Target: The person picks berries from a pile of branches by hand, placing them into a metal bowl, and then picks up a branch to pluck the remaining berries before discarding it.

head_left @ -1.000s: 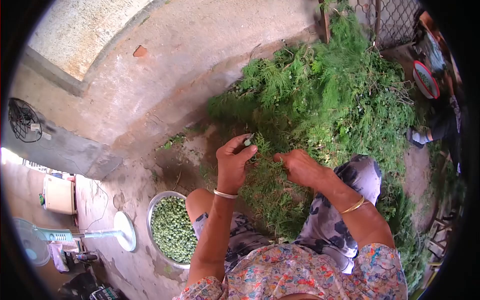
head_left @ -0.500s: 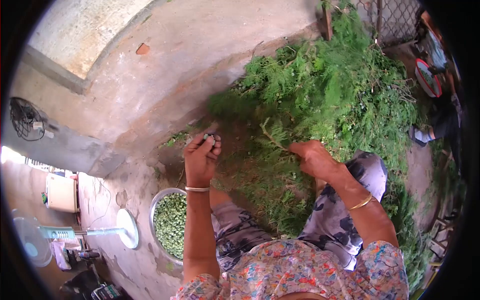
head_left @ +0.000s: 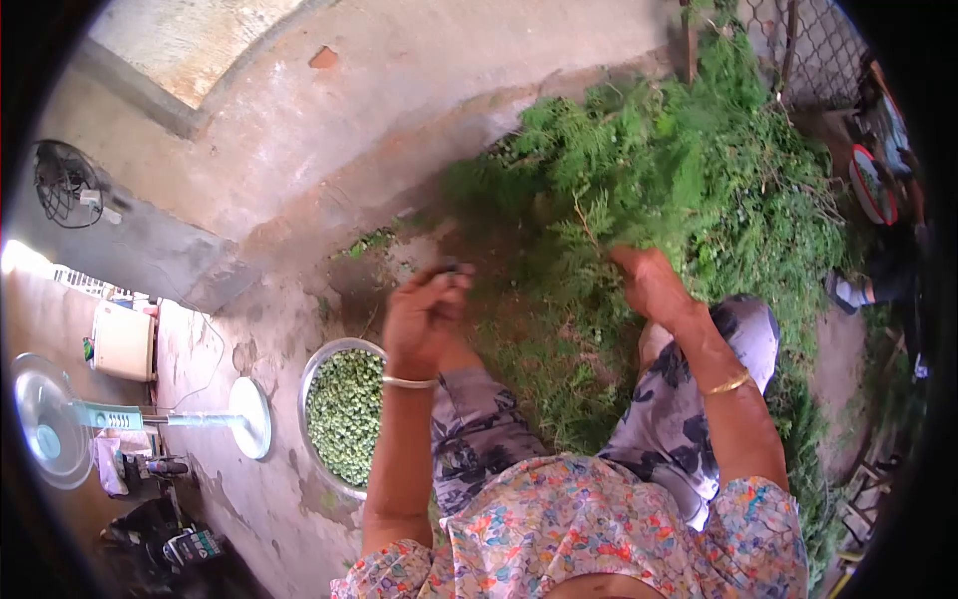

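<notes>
My left hand [head_left: 423, 317] is raised beside the metal bowl [head_left: 303, 411], fingers curled round something small and dark at their tips. Blur hides its details; half a second ago it looked like green berries. Many small green berries [head_left: 342, 424] fill the bowl. Between the fingers of my right hand [head_left: 659, 288] is the stem of a feathery green sprig [head_left: 587, 222], pointing up and to the left. Ahead and to the right of it spreads a big heap of cut evergreen branches [head_left: 689, 190], with loose greenery also between my knees.
A standing fan [head_left: 251, 417] lies to the left on the concrete floor, sideways in this view. Coiled black cable [head_left: 62, 185] is by the wall. At far right, another person's foot [head_left: 848, 293] is near a red-rimmed basin [head_left: 860, 200].
The view has shifted slightly. My left hand has moved a little down towards my knee and is blurred. The sprig in my right hand now stands more upright.
</notes>
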`<state>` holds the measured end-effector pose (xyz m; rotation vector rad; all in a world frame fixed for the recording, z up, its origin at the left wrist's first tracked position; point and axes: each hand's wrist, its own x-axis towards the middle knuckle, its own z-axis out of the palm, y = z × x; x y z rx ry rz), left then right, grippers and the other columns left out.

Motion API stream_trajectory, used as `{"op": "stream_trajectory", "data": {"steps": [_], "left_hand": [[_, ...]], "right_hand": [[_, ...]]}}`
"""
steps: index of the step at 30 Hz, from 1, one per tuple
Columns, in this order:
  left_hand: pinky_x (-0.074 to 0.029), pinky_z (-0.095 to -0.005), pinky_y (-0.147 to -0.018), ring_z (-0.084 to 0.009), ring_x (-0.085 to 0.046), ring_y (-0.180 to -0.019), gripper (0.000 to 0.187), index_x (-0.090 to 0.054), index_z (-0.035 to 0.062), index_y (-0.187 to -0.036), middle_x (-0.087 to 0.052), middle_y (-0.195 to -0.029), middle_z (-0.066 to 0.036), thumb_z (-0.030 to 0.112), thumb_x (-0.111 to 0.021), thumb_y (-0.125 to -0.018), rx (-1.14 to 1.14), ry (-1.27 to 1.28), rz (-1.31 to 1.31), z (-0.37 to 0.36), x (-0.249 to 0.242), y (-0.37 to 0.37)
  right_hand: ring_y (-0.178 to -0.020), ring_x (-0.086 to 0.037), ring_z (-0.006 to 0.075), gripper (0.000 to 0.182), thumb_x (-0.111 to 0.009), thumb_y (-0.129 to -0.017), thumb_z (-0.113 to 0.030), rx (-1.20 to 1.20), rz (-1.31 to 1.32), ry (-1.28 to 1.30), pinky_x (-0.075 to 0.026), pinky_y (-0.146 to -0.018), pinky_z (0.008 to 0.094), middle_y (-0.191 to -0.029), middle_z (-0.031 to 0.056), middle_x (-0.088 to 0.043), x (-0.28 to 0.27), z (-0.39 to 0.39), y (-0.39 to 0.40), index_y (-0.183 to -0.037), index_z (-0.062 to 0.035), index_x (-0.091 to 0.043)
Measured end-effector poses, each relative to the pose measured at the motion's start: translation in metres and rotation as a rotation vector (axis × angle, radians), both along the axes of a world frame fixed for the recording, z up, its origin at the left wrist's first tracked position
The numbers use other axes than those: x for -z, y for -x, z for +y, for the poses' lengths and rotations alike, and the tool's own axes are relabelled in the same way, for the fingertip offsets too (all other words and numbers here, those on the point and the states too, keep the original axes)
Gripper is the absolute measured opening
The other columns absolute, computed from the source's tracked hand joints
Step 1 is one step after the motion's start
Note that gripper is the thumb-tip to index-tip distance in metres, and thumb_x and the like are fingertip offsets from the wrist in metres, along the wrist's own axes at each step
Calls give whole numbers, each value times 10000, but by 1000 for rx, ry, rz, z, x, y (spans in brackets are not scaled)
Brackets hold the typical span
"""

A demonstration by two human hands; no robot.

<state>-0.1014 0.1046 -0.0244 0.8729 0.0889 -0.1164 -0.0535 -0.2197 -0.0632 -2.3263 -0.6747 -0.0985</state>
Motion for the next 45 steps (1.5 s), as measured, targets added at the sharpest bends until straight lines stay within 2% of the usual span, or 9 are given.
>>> {"op": "stream_trajectory", "data": {"steps": [5,7,9,17,24,33,38,41,45], "left_hand": [[-513,-257,-692,-217,-627,-839,314,-572,-94,-1098,-637,-947,-156,74,-591,-834,-532,-832,161,96,-12,66],[-485,-386,-844,-325,-617,-971,542,-563,-81,-1159,-615,-1067,-266,226,-706,-736,-512,-1910,270,147,-3,94],[-453,-387,-885,-345,-587,-1038,569,-566,-69,-1161,-602,-1088,-280,253,-718,-717,-523,-2121,332,158,-9,116],[-479,-276,-781,-193,-617,-861,358,-605,-103,-1071,-666,-954,-165,154,-642,-825,-455,-1399,83,56,-72,88],[-476,-311,-660,-203,-611,-685,235,-662,-43,-901,-647,-754,-165,138,-670,-751,-71,-1511,-230,-6,-22,24],[-492,-442,-672,-401,-604,-733,226,-641,-22,-720,-602,-757,-240,195,-680,-672,448,-1447,-264,-63,170,-12],[-521,-343,-565,-265,-634,-532,121,-702,26,-687,-639,-604,-131,124,-632,-697,485,-1739,-170,-51,325,42],[-523,-436,-704,-391,-634,-734,131,-673,19,-713,-633,-724,-207,135,-617,-697,683,-1741,-30,-47,354,80],[-520,-375,-582,-303,-621,-547,103,-670,32,-608,-616,-578,-137,115,-639,-660,640,-1541,271,-49,362,112]], "right_hand": [[-713,-550,455,298,-507,-666,88,143,-22,18,-437,-616,475,-733,273,-568,-10,-11,-1,-942,10,-589],[-706,-553,452,298,-510,-672,85,165,-58,33,-442,-615,475,-732,275,-569,-14,-16,-2,-948,7,-591],[-698,-557,450,297,-514,-678,82,166,-86,41,-446,-614,474,-732,276,-571,-16,-21,2,-954,4,-593],[-718,-608,410,297,-617,-779,-8,400,-135,-111,-507,-657,425,-763,242,-616,-20,-35,15,-1073,-13,-577],[-728,-607,96,368,-595,-863,-50,905,-349,-323,-507,-622,241,-926,70,-680,-120,-115,90,-1229,-64,-554],[-847,-626,322,355,-582,-827,-199,1015,275,1113,-470,-770,415,-951,207,-647,-130,-265,274,-1094,35,-591],[-909,-625,248,377,-613,-814,-175,1023,198,507,-467,-807,341,-986,188,-651,-121,-197,161,-1116,47,-574],[-940,-631,213,356,-610,-815,-133,899,197,396,-470,-838,307,-1002,178,-659,-108,-139,89,-1132,27,-588],[-817,-669,235,268,-665,-788,-88,528,44,344,-505,-761,319,-906,165,-683,-75,-83,26,-1023,35,-628]]}}
